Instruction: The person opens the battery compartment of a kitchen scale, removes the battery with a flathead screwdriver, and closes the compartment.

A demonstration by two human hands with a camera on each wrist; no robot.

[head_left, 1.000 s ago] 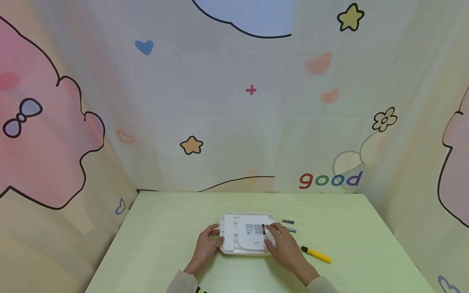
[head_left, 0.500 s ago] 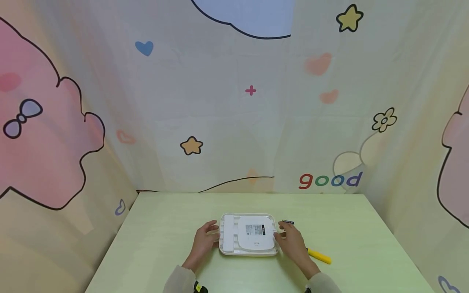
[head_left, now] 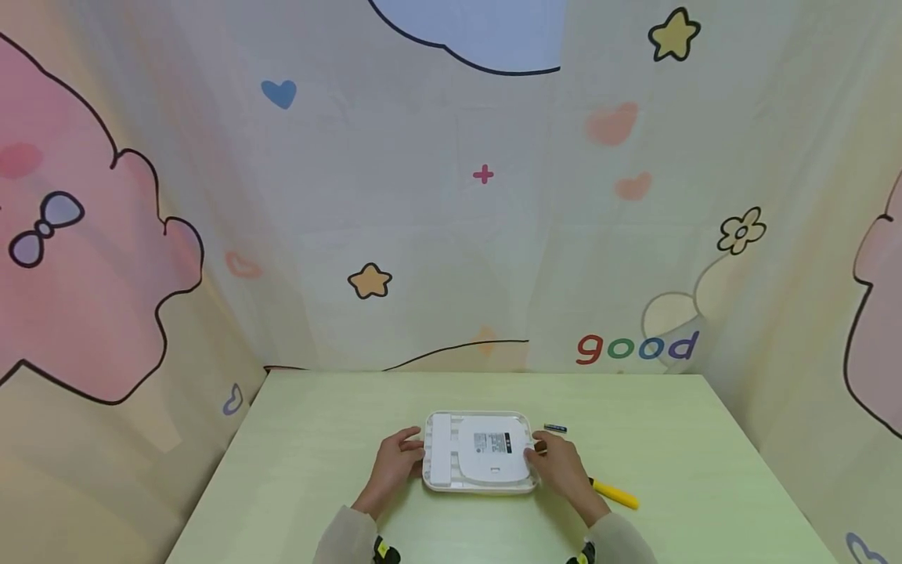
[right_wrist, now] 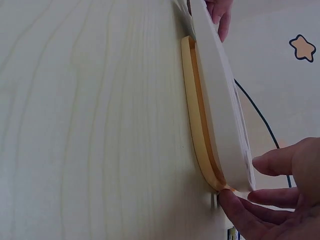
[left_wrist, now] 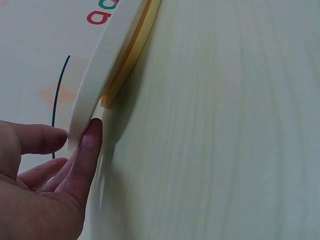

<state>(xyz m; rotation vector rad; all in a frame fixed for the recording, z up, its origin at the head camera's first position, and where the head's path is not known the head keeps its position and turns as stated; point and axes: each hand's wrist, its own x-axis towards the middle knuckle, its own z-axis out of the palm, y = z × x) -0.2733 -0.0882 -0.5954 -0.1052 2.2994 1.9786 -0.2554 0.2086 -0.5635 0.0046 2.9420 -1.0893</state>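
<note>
A white, flat device (head_left: 441, 450) with rounded corners lies face down at the table's middle, its printed label and a smooth panel uppermost. Under it the wrist views show a yellow-orange rim (right_wrist: 196, 120). At the device's left edge is my left hand (head_left: 392, 462); in the left wrist view its thumb and fingers lie on either side of the edge. On the right edge, my right hand (head_left: 561, 466) pinches the device, thumb above and fingers below. Just beyond that hand lies a small battery (head_left: 555, 428).
A yellow-handled tool (head_left: 615, 493) lies right of my right hand, its front end hidden behind the hand. The pale wooden table (head_left: 317, 423) backs onto a printed cloth (head_left: 437, 227), with more cloth at both sides.
My right hand has come off the panel to the device's right edge, now hiding the second battery and the tool's tip. My left hand has shifted slightly outward; the device has barely moved.
</note>
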